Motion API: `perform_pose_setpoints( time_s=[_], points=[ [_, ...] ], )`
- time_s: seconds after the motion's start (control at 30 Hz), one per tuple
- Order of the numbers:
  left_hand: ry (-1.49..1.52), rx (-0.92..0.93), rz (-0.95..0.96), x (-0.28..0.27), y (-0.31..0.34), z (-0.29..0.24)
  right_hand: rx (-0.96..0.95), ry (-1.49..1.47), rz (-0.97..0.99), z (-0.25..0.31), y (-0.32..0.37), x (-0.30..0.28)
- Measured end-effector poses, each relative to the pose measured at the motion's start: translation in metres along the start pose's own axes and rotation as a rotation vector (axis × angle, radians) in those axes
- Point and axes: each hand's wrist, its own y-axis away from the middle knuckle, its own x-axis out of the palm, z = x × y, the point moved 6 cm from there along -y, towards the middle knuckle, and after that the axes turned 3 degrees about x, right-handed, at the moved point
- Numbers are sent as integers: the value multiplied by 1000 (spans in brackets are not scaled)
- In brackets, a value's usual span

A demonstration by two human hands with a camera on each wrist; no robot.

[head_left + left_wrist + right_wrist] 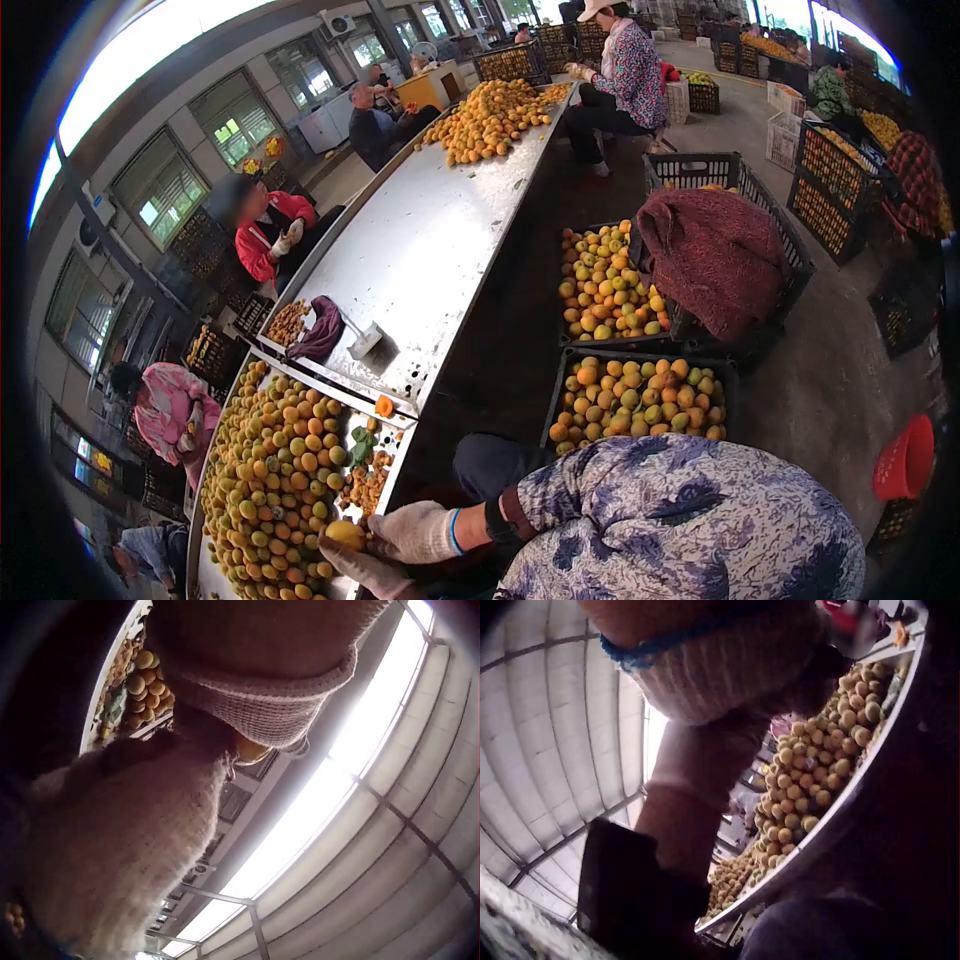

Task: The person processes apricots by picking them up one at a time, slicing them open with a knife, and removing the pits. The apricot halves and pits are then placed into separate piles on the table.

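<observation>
In cream gloves, both hands meet at the table's near edge around one yellow fruit (345,534). My left hand (372,574) grips the fruit from below in the head view. On the fruit's other side, my right hand (418,532), with a blue cuff, has its fingers bent in against it; their tips are hidden. The left wrist view shows part of the fruit (251,751) between my left hand (247,694) and my right hand (135,832). From the right wrist view, my right hand (727,667) hides the fruit.
A large heap of fruit (270,480) covers the near table section, beside small orange pieces (366,484) and a green leaf (362,445). Crates of fruit (640,400) stand on the right. A scoop (366,341) lies on the metal table (400,250). Several people sit around.
</observation>
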Motion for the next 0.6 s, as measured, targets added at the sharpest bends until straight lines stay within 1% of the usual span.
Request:
perform_pose_setpoints(
  time_s=[0.03, 0.07, 0.1, 0.17, 0.23, 0.3, 0.33, 0.37, 0.4, 0.43, 0.47, 0.53, 0.57, 0.6],
  points=[
    [-12, -9, -2, 3, 0, 0, -18, 7, -84, -3, -1, 0],
    [-149, 85, 41, 21, 9, -18, 95, -187, -145, 0, 4, -31],
    [-148, 81, 48, 21, 9, -20, 103, -187, -148, 6, 5, -51],
    [-140, 33, 101, 20, 7, -18, 265, -330, 4, 7, 9, -65],
    [-119, 66, 78, 22, 8, -22, 243, -301, 19, 11, 5, -64],
    [-37, 10, -4, 25, 12, -30, -202, 375, -232, 43, 6, -71],
    [48, -28, -120, 25, 8, -26, 84, 61, -7, 25, 11, -58],
    [49, -29, -119, 23, 4, -21, 85, 63, -7, 20, 9, -46],
    [91, -111, -155, 18, 3, -10, 56, 53, -94, 13, 5, -31],
    [130, -191, -190, 16, 3, -6, 27, 41, -181, 15, 4, -34],
    [131, -190, -191, 15, 4, -7, 26, 42, -181, 14, 4, -32],
    [42, -116, -84, 24, 10, -20, 108, 85, -56, 18, 12, -53],
    [44, -119, -80, 17, 6, -18, 113, 88, -58, 16, 11, -53],
    [-103, -92, 39, 10, -2, -16, 121, 39, -61, 13, 9, -53]
  ],
)
